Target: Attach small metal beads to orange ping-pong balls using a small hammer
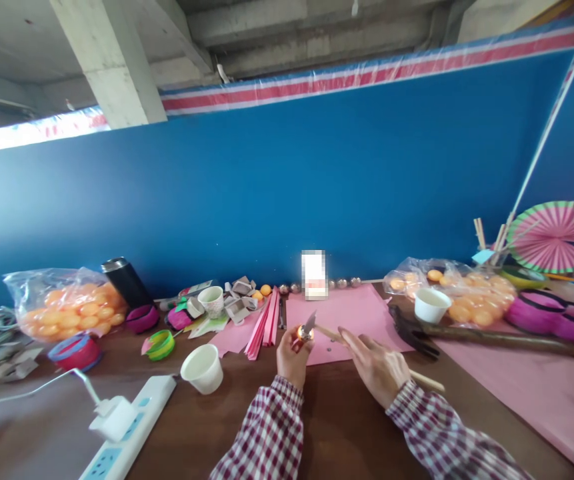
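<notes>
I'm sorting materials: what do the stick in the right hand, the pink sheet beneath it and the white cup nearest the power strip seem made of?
Stick: probably bare wood, by its pale tan colour. Pink sheet: likely matte paper, thin and flat. White cup: smooth, thin-walled; paper or plastic, unclear.

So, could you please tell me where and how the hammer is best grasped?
Probably mid-length on its wooden handle, from the near side: it stretches right from the dark head, with flat pink paper in front, while a white cup and bagged balls sit behind.
</notes>
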A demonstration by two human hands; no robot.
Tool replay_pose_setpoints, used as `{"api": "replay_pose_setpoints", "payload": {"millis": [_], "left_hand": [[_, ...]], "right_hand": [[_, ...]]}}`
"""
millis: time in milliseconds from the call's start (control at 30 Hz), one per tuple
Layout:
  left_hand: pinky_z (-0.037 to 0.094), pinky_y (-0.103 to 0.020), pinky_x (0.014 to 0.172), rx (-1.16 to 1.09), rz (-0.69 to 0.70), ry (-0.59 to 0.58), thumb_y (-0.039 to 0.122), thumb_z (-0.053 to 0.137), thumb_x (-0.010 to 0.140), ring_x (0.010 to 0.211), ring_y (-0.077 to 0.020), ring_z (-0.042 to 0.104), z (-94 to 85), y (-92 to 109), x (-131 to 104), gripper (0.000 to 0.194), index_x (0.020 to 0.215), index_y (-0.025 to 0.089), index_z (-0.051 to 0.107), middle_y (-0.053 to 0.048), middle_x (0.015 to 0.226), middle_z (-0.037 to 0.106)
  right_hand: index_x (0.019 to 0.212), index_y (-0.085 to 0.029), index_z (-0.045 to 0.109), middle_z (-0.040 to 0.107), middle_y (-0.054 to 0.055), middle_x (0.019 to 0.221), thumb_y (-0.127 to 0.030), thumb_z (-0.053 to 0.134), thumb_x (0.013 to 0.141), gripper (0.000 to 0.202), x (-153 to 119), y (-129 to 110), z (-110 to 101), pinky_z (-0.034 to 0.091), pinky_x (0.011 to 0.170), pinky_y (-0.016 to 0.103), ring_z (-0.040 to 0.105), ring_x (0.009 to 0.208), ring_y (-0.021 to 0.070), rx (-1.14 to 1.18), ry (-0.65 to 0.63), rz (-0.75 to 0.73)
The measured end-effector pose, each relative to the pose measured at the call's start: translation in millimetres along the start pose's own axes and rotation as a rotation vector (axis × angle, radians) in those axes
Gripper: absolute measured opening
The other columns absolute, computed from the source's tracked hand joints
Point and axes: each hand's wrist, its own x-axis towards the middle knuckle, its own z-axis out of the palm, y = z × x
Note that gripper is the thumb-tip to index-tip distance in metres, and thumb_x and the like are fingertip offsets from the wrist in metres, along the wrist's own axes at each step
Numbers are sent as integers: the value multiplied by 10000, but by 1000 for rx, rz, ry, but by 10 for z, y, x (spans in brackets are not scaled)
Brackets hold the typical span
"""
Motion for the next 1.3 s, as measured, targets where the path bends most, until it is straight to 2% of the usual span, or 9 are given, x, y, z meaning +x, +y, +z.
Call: {"api": "replay_pose_setpoints", "payload": {"millis": [167, 367, 567, 733, 900, 1067, 1300], "left_hand": [[443, -260, 738, -73, -61, -21, 168, 688, 547, 798, -141, 588, 6, -24, -4, 450, 972, 138, 543, -96, 922, 609], [426, -253, 760, -85, -38, -19, 237, 669, 592, 816, -135, 573, -6, -80, 25, 423, 978, 121, 541, -100, 925, 613], [429, -230, 702, -110, -56, -32, 236, 658, 604, 727, -104, 573, -1, -79, 18, 436, 1009, 124, 539, -62, 835, 623], [438, -228, 677, -165, -64, -62, 253, 646, 628, 709, -108, 578, 6, -75, 16, 402, 993, 115, 548, -63, 816, 623], [455, -235, 717, -335, -194, -81, 227, 668, 618, 765, -126, 599, 51, 7, -43, 338, 922, 130, 558, -67, 852, 617], [484, -236, 676, -417, -254, -47, 188, 683, 607, 709, -125, 618, 71, 64, -65, 427, 996, 190, 507, -38, 827, 610], [495, -265, 713, -536, -265, -13, 198, 616, 681, 730, -151, 625, 31, 44, -23, 269, 928, 115, 547, -99, 851, 627]], "right_hand": [[1211, -320, 391, 614, -4, 749, -310, 327, 855, 362, 4, 25, -5, 279, 454, 199, 540, 551, 80, 19, 14, 42], [1210, -296, 398, 619, 5, 760, -300, 317, 858, 361, 8, 47, -7, 289, 469, 198, 546, 564, 83, 44, 45, 52], [1179, -332, 423, 606, -16, 718, -300, 343, 847, 343, 7, 5, -17, 258, 434, 209, 529, 510, 78, 3, -33, 24], [1226, -318, 364, 613, -10, 787, -303, 334, 853, 375, -6, 11, 4, 281, 461, 199, 542, 559, 74, 49, 14, 58], [1189, -327, 418, 607, -17, 722, -311, 334, 850, 349, -3, 11, 15, 262, 434, 198, 526, 508, 65, 25, -8, 31], [1209, -316, 397, 611, -9, 740, -310, 327, 852, 364, 0, 38, 20, 283, 458, 190, 534, 545, 71, 27, 26, 57], [1196, -303, 417, 618, -4, 736, -299, 333, 847, 359, 1, 69, 52, 280, 452, 196, 540, 539, 70, 19, 34, 39]]}}
